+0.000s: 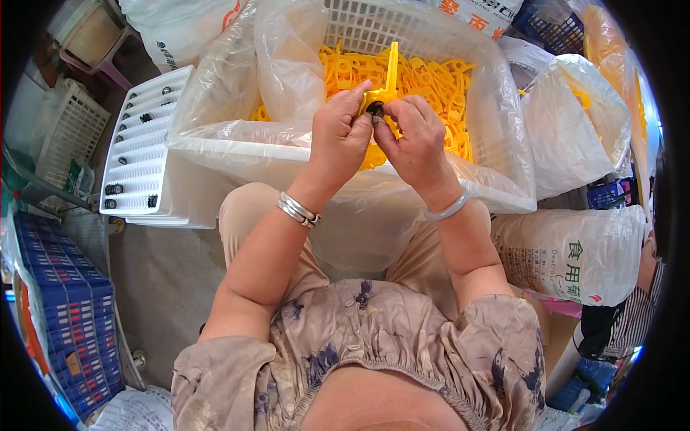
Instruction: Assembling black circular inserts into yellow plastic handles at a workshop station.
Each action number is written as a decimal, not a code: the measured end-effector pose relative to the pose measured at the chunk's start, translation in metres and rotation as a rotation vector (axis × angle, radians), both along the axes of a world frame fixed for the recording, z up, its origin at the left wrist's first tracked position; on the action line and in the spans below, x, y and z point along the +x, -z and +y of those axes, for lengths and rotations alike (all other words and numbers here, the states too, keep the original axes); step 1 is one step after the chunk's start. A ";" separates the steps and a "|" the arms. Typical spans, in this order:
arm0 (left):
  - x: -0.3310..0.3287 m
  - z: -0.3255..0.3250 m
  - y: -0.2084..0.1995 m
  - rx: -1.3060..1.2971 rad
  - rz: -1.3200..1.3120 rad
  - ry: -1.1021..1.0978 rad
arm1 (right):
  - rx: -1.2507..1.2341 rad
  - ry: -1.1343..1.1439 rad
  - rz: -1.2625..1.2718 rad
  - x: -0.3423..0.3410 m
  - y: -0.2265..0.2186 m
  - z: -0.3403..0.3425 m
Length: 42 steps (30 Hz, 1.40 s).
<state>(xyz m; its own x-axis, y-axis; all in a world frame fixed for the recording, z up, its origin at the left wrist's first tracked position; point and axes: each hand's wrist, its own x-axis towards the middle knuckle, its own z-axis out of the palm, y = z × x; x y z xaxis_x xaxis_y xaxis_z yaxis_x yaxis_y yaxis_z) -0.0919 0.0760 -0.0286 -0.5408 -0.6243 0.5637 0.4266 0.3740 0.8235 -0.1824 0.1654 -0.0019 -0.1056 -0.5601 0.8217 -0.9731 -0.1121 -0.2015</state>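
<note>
Both my hands meet over a plastic-lined white crate (496,136) heaped with yellow plastic parts (431,79). A yellow plastic part with a long upright stem (392,68) is pinched in my left hand (343,129), which wears silver bangles at the wrist. Between the fingertips sits a small round black piece (374,108), against the yellow part. My right hand (415,136), with a pale bangle, closes its thumb and finger on that black piece. The fingers partly hide where the two pieces touch.
Left of the crate stands a stack of white ribbed trays (147,144) with several small black round pieces. A blue crate (72,309) is at the lower left. On the right are an open white bag (575,129) with yellow parts and a full printed sack (575,255).
</note>
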 end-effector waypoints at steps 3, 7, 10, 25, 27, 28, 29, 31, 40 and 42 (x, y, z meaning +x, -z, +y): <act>-0.001 0.000 0.003 0.003 -0.036 -0.033 | -0.008 -0.022 0.001 -0.001 0.001 -0.001; 0.004 0.001 -0.006 0.404 0.049 0.174 | -0.076 -0.039 -0.305 0.005 -0.006 0.003; 0.008 -0.003 -0.008 0.545 0.091 0.368 | 0.031 -0.164 -0.824 0.001 -0.016 0.007; 0.018 -0.006 -0.012 0.336 -0.192 0.406 | 0.315 -0.330 -0.958 -0.010 -0.009 0.008; 0.018 -0.007 -0.013 0.415 -0.194 0.436 | 0.306 -0.288 -1.018 -0.007 -0.008 0.005; 0.021 -0.010 -0.012 0.407 -0.189 0.415 | 0.309 -0.312 -1.012 -0.004 -0.009 0.002; 0.023 -0.011 -0.009 0.443 -0.183 0.432 | 0.336 -0.248 -0.985 -0.001 -0.011 0.001; 0.028 -0.009 -0.010 0.452 -0.232 0.428 | 0.374 -0.173 -0.930 0.002 -0.011 0.003; 0.047 -0.024 -0.004 0.155 -0.342 0.256 | 0.263 -0.209 -0.999 -0.010 -0.013 0.012; 0.052 -0.037 -0.006 0.159 -0.409 0.180 | -0.045 -0.167 -0.785 -0.010 -0.028 0.008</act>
<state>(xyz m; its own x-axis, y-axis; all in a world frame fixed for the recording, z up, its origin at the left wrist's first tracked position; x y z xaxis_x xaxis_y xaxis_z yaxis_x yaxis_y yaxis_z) -0.0397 0.0393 -0.0230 -0.8060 -0.5617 0.1867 0.1013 0.1797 0.9785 -0.1925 0.1733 0.0264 -0.5797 -0.5875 0.5647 -0.5187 -0.2684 -0.8117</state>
